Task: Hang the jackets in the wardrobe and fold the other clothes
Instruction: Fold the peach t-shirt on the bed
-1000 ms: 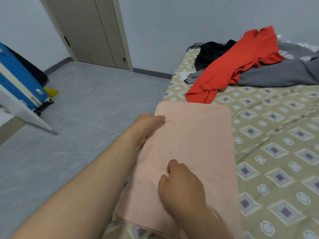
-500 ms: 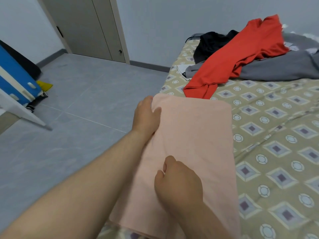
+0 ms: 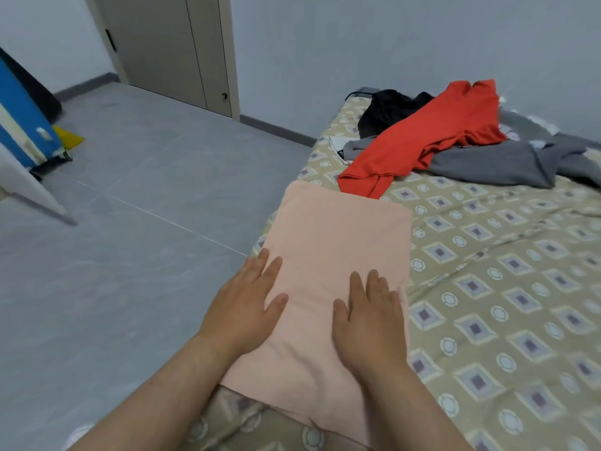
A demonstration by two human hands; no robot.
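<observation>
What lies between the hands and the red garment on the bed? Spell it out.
Nothing separate. The left hand and right hand lie flat on the folded pink cloth; only that cloth's far half stretches between them and the red garment, whose near end reaches the cloth's far edge.

Readable text: none.
White cloth [image 3: 336, 148] peeking out beside the grey garment [image 3: 487, 165]: 1 small dark mark near its edge, too small to read as letters or a logo.
Blue panel [image 3: 22, 125] at the left edge: 1 pale patch on its face, blurred, with no legible characters.
Bedsheet [image 3: 520, 304]: printed squares and rings only, a pattern and not writing.
Door [image 3: 169, 47]: plain surface, with no readable sign or number.
</observation>
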